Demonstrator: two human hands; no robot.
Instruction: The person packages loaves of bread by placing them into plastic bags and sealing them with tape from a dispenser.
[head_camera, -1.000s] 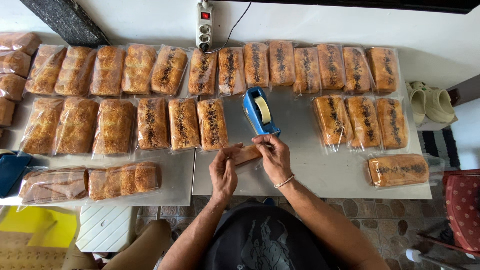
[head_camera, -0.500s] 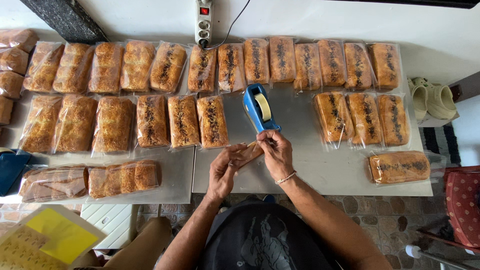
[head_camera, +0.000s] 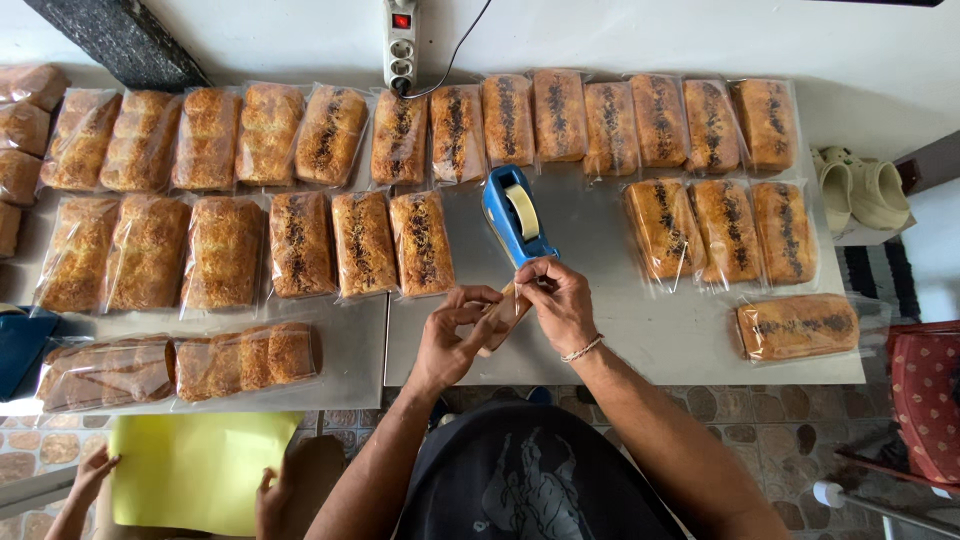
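Note:
My left hand (head_camera: 452, 335) and my right hand (head_camera: 560, 302) are together at the near edge of the grey table (head_camera: 640, 340), both gripping a small bagged bread (head_camera: 503, 312) that is mostly hidden by my fingers. My right fingertips sit at the front end of a blue tape dispenser (head_camera: 515, 216) with a pale tape roll. Whether a strip of tape is pulled out I cannot tell. Rows of bagged bread loaves (head_camera: 363, 243) lie flat just beyond my left hand, some topped with dark sprinkles.
More bagged loaves (head_camera: 720, 228) lie to the right, one apart (head_camera: 797, 326) near the front edge. A power strip (head_camera: 401, 42) lies at the back. Pale shoes (head_camera: 862, 188) sit at the right. Another person's hands hold a yellow sheet (head_camera: 190, 465) at lower left.
My hands have lifted the small bagged bread slightly and closed in on the dispenser's front. The yellow sheet at lower left has shifted and turned in the other person's hands.

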